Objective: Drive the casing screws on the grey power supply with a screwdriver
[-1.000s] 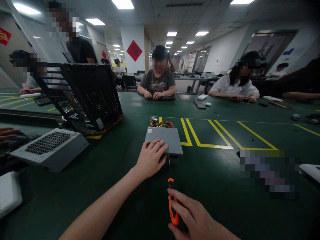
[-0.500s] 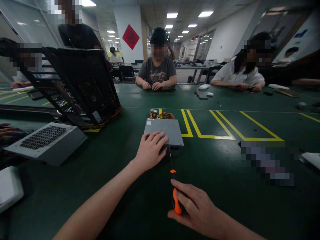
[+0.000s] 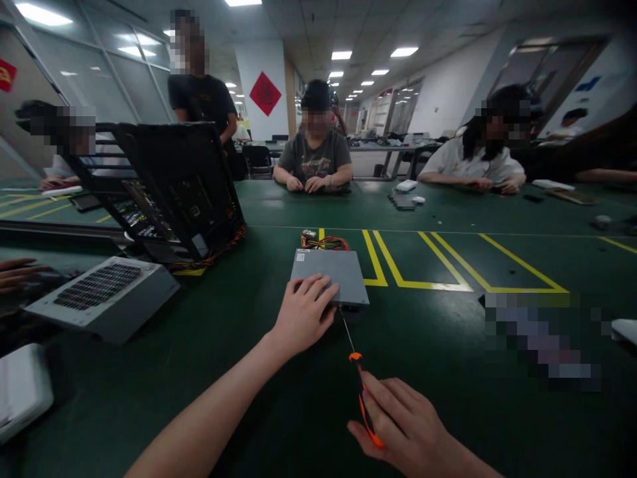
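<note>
A grey computer power supply lies on the green table in front of me, its coloured cables bunched at the far side. Across its top my left hand rests, fingers over the lid and thumb at the near edge, gripping it. My right hand is closed on the orange and black handle of a screwdriver. The thin shaft slants up to the near face of the power supply, close to my left thumb. Whether the tip sits in a screw I cannot tell.
Left of me stand a second power supply with a mesh grille, an open black computer case and a white object. Yellow tape marks the table. A blurred-out object lies at right. Several people sit or stand beyond.
The screwdriver's handle has swung to the right, so its shaft slants more. My right hand moved right and down with it. The whole scene sits slightly lower in view.
</note>
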`<state>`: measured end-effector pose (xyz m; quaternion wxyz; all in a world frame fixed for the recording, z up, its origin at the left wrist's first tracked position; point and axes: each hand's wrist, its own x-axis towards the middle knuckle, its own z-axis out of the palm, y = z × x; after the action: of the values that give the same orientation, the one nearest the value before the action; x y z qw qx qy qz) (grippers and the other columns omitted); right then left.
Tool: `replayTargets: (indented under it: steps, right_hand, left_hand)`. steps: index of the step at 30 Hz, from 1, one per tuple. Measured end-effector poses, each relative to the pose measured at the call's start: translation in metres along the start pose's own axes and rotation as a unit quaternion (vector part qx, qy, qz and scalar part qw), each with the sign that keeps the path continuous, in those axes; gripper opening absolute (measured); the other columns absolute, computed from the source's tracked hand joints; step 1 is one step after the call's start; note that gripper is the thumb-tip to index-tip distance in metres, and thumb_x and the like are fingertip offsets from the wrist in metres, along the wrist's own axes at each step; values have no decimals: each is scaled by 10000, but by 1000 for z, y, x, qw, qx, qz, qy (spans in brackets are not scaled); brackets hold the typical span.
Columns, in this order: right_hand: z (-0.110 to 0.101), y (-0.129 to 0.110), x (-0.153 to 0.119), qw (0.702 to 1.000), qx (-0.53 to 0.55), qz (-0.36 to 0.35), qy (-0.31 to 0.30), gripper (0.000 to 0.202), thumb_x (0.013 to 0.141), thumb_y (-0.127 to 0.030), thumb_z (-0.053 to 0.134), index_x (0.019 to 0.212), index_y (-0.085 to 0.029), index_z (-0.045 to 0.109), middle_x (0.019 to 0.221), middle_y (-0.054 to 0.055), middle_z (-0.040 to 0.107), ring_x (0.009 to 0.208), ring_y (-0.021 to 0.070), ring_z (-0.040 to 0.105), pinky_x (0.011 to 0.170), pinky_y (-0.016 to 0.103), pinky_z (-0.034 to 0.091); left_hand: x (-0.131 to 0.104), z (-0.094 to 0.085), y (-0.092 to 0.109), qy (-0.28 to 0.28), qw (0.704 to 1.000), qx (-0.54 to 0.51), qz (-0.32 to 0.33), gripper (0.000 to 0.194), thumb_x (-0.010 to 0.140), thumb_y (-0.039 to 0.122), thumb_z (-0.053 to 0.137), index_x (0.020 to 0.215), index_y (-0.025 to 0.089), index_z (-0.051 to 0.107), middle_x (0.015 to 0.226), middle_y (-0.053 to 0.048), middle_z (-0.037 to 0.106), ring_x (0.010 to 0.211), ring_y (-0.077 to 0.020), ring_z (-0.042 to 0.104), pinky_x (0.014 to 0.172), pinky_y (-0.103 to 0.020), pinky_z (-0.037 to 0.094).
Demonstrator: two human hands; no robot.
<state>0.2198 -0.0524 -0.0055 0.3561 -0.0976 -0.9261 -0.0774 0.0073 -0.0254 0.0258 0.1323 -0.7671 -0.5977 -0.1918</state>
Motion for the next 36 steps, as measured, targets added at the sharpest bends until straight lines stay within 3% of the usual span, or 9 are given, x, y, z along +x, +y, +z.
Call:
replayTargets:
  steps: [3,6,9,13,18,22,25,30,36]
  right_hand:
    - [-2,0,5,1000,8,-15,-18,110,759,-139,540,848,-137,603,935,116,666,616,137,578,521,254,493]
    - [-4,-1,7,999,2,-13,-40,120,770,-218,559,861,-164,614,933,92,674,631,147,588,521,249,493]
    - [-7,-4,6,998,1,11,-64,244,779,-355,540,913,-166,615,985,113,660,738,177,620,590,254,516]
    - [-10,-8,7,993,16,21,-111,313,796,-315,499,1053,-153,573,1062,121,632,849,165,622,691,230,510]
    - [-5,-5,6,996,53,15,-72,270,841,-287,452,1012,-106,557,1047,150,634,807,140,634,718,223,500]
    - [1,-1,1,997,68,18,-35,376,847,-429,411,959,-95,541,976,162,656,886,152,626,734,196,495]
    - [1,-1,1,997,61,19,-47,376,862,-411,382,981,-90,539,986,171,648,927,161,613,731,190,495]
    - [-2,-2,4,997,5,-36,-73,300,846,-335,448,1065,-156,548,1008,154,646,723,143,646,606,212,514]
    - [7,0,-3,999,43,-26,-4,294,854,-351,445,960,-95,541,957,176,660,705,129,640,628,200,502]
  left_hand:
    - [0,-2,0,-3,1000,-5,2,371,828,311,447,1192,243,441,1250,-60,479,1173,-235,393,922,-436,319]
    - [-1,-4,-1,-4,1000,-9,1,366,832,316,443,1191,243,441,1246,-58,483,1178,-233,387,931,-438,310]
    - [-1,-4,0,-6,1000,-8,0,365,833,318,441,1191,249,436,1250,-47,479,1181,-227,384,933,-435,308]
    - [0,-1,0,0,1000,-9,-3,365,817,305,463,1177,250,449,1246,-48,481,1167,-234,393,917,-430,316]
    - [0,-1,0,7,1000,-13,0,365,819,311,460,1178,249,450,1240,-49,485,1162,-234,397,918,-430,314]
    - [-1,-2,0,7,1000,-18,-1,367,822,304,456,1185,251,444,1245,-47,482,1161,-230,396,919,-428,312]
    - [-1,-1,-1,6,1000,-18,-6,368,820,302,459,1184,254,446,1246,-46,480,1165,-234,391,919,-430,311]
    - [-1,0,-1,7,1000,-17,-5,369,821,306,458,1186,253,443,1248,-46,478,1162,-231,394,925,-427,306]
    - [-1,-3,-1,2,1000,-19,-4,372,821,311,456,1188,257,434,1253,-43,471,1165,-226,391,928,-431,300]
